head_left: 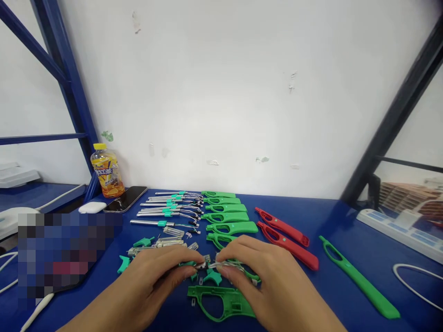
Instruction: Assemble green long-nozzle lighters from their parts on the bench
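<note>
My left hand [157, 276] pinches a small part at its fingertips, too small to name. Close beside it, my right hand [258, 272] has thumb and forefinger closed on thin pale wires [226, 263]. Below the hands lies an open green handle shell [224, 302], its hollow side up. Teal triggers [212, 276] and small metal clips lie around the fingertips. Clear plastic pieces [173, 232] are behind my left hand. Farther back are metal tubes with teal collars and wires [162, 204], beside a column of green shells [226, 216].
Two red shells [290, 244] and a long green one [360, 279] lie to the right. A power strip [401, 235] is at the far right. At the left are a drink bottle [108, 175], a phone [126, 199] and a white cable [36, 313]. A wall stands behind.
</note>
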Demonstrator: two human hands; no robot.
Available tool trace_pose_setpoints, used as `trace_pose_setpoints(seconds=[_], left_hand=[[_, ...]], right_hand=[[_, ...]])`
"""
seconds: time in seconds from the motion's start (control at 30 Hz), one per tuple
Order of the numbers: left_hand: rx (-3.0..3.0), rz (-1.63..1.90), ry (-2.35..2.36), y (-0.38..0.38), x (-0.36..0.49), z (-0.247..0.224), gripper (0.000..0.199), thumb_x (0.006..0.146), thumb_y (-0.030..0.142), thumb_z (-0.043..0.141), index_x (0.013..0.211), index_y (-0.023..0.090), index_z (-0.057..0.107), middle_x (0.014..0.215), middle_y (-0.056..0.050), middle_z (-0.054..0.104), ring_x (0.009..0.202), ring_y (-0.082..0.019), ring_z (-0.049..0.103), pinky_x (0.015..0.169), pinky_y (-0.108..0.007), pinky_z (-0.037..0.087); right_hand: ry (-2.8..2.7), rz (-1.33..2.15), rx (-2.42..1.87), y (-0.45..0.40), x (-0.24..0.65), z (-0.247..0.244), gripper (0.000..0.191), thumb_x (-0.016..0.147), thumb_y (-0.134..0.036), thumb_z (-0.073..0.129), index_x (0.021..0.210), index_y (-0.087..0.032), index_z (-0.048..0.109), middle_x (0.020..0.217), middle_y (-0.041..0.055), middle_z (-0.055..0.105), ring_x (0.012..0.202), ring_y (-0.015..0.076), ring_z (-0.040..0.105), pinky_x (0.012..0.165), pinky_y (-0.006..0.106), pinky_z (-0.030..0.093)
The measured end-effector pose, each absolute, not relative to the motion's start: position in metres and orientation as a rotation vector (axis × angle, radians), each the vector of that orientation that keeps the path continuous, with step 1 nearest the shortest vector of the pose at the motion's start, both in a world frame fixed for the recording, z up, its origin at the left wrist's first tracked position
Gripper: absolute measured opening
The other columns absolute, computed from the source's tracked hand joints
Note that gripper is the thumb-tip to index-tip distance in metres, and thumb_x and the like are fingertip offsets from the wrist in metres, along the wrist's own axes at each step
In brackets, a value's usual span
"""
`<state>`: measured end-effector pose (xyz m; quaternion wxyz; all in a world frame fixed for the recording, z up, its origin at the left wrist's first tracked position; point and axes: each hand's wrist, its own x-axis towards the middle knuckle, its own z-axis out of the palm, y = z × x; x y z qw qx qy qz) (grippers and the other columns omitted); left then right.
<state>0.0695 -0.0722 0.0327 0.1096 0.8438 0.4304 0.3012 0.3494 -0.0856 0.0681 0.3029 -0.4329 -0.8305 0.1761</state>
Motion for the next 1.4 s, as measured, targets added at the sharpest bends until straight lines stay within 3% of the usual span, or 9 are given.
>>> trace_pose_setpoints(seconds=[0.17, 0.3, 0.53, 0.63, 0.73, 0.87, 1.03, 1.17, 1.4], left_hand=[[2.453, 1.04, 1.117, -0.078, 0.085, 0.048, 0.022, 0.113, 0.041, 0.065, 0.12, 0.043, 0.086, 0.095, 0.007, 0.089, 0.077, -0.015, 0.083, 0.08, -0.017, 0.064], [2.44, 1.089, 1.038, -0.079, 0.09, 0.05, 0.022, 0.113, 0.036, 0.065, 0.119, 0.043, 0.085, 0.091, 0.01, 0.087, 0.074, -0.012, 0.082, 0.079, -0.012, 0.062], [2.454, 0.971, 1.048, -0.079, 0.085, 0.046, 0.025, 0.115, 0.035, 0.062, 0.127, 0.043, 0.082, 0.11, 0.008, 0.089, 0.096, -0.014, 0.086, 0.087, -0.014, 0.063], [2.448, 0.919, 1.109, -0.078, 0.082, 0.042, 0.028, 0.116, 0.039, 0.059, 0.131, 0.041, 0.083, 0.113, 0.003, 0.09, 0.097, -0.019, 0.086, 0.088, -0.021, 0.066], [2.449, 0.911, 1.197, -0.077, 0.079, 0.037, 0.03, 0.114, 0.039, 0.063, 0.137, 0.042, 0.081, 0.123, 0.001, 0.088, 0.109, -0.024, 0.085, 0.099, -0.03, 0.067], [2.499, 0.877, 1.156, -0.078, 0.078, 0.032, 0.03, 0.116, 0.038, 0.059, 0.139, 0.044, 0.078, 0.128, 0.002, 0.086, 0.118, -0.023, 0.082, 0.103, -0.028, 0.066], [2.53, 0.908, 1.2, -0.086, 0.081, 0.028, 0.028, 0.116, 0.049, 0.06, 0.14, 0.045, 0.076, 0.141, 0.005, 0.08, 0.133, -0.02, 0.077, 0.115, -0.026, 0.06], [2.494, 0.81, 1.178, -0.091, 0.083, 0.032, 0.029, 0.118, 0.044, 0.056, 0.143, 0.048, 0.072, 0.145, 0.006, 0.076, 0.137, -0.016, 0.073, 0.115, -0.022, 0.058], [2.488, 0.864, 1.16, -0.092, 0.088, 0.038, 0.031, 0.115, 0.039, 0.061, 0.142, 0.047, 0.073, 0.134, 0.005, 0.078, 0.125, -0.015, 0.078, 0.109, -0.019, 0.061]], right_hand=[[-2.213, 0.505, -1.071, -0.087, 0.345, 0.069, 0.021, 0.106, -0.014, 0.073, 0.108, -0.031, 0.084, 0.108, -0.0045, 0.083, 0.094, 0.0204, 0.081, 0.082, 0.029, 0.057], [-2.219, 0.46, -1.023, -0.086, 0.343, 0.064, 0.02, 0.107, -0.015, 0.071, 0.108, -0.03, 0.084, 0.108, -0.0043, 0.083, 0.092, 0.0196, 0.081, 0.08, 0.029, 0.056], [-2.257, 0.398, -1.038, -0.085, 0.342, 0.06, 0.025, 0.108, -0.014, 0.066, 0.109, -0.032, 0.083, 0.109, -0.0047, 0.083, 0.089, 0.0191, 0.082, 0.079, 0.029, 0.058], [-2.268, 0.332, -1.044, -0.087, 0.346, 0.064, 0.024, 0.11, -0.019, 0.067, 0.115, -0.035, 0.084, 0.113, -0.0036, 0.083, 0.088, 0.0188, 0.082, 0.079, 0.028, 0.062], [-2.241, 0.214, -1.081, -0.09, 0.353, 0.067, 0.023, 0.111, -0.028, 0.068, 0.127, -0.036, 0.082, 0.12, -0.0006, 0.083, 0.086, 0.0196, 0.083, 0.082, 0.029, 0.066], [-2.211, 0.204, -1.122, -0.092, 0.361, 0.067, 0.013, 0.108, -0.033, 0.075, 0.118, -0.036, 0.082, 0.118, -0.0042, 0.083, 0.084, 0.02, 0.084, 0.082, 0.031, 0.068], [-2.28, 0.295, -1.15, -0.091, 0.357, 0.064, 0.016, 0.106, -0.029, 0.078, 0.119, -0.036, 0.083, 0.114, -0.0041, 0.084, 0.091, 0.0224, 0.085, 0.083, 0.032, 0.065], [-2.357, 0.307, -1.159, -0.088, 0.349, 0.062, 0.013, 0.103, -0.022, 0.08, 0.111, -0.032, 0.085, 0.105, -0.0047, 0.084, 0.089, 0.0222, 0.083, 0.074, 0.031, 0.059], [-2.439, 0.198, -1.167, -0.085, 0.343, 0.058, 0.009, 0.106, -0.025, 0.077, 0.104, -0.029, 0.084, 0.095, -0.0031, 0.082, 0.08, 0.0216, 0.081, 0.064, 0.033, 0.046]])
